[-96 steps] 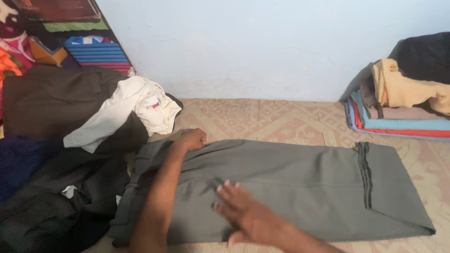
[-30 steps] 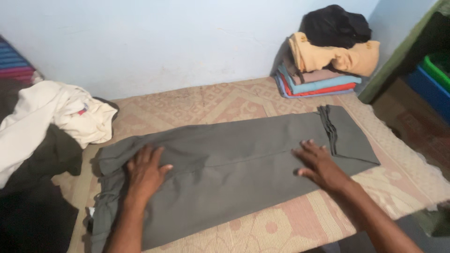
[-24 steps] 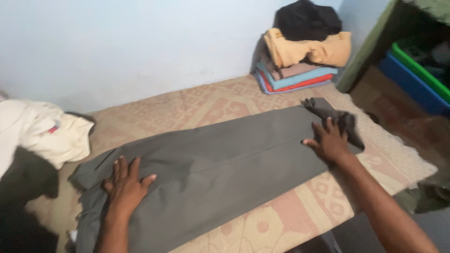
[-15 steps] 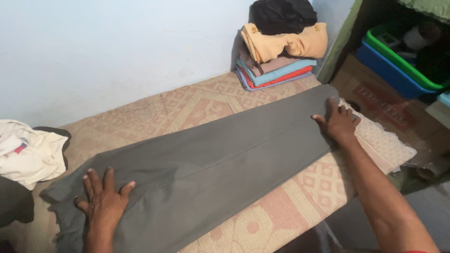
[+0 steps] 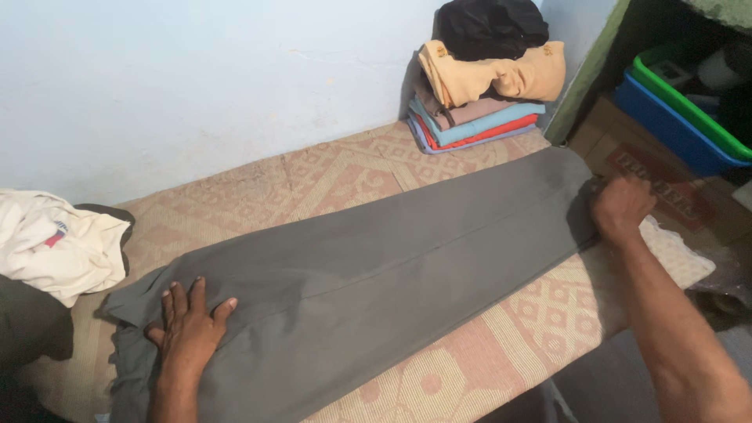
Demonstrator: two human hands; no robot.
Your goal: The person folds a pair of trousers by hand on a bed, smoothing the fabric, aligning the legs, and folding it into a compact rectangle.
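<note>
Grey trousers [image 5: 376, 274]: laid out flat and full length across the patterned beige mat [image 5: 329, 176], running diagonally from lower left to upper right.

Left hand [image 5: 188, 329]: palm down on the waist end of the trousers, fingers spread open and flat, pressing on the cloth, gripping nothing.

Right hand [image 5: 621, 205]: at the far hem end of the trousers, fingers curled shut on the edge of the cloth, beside the mat's right edge.

Stack of folded clothes [image 5: 486, 94]: against the pale blue wall [image 5: 196, 78] at the upper right corner of the mat, apart from the trousers; blue, red and brown layers below, tan garment and black garment on top.

White garment [image 5: 55, 243]: crumpled at the left edge, over dark cloth, near the waist end but not touching the left hand.

Blue bin [image 5: 674, 133] with green bin [image 5: 681, 102]: on the floor at the far right, beyond the mat.
</note>
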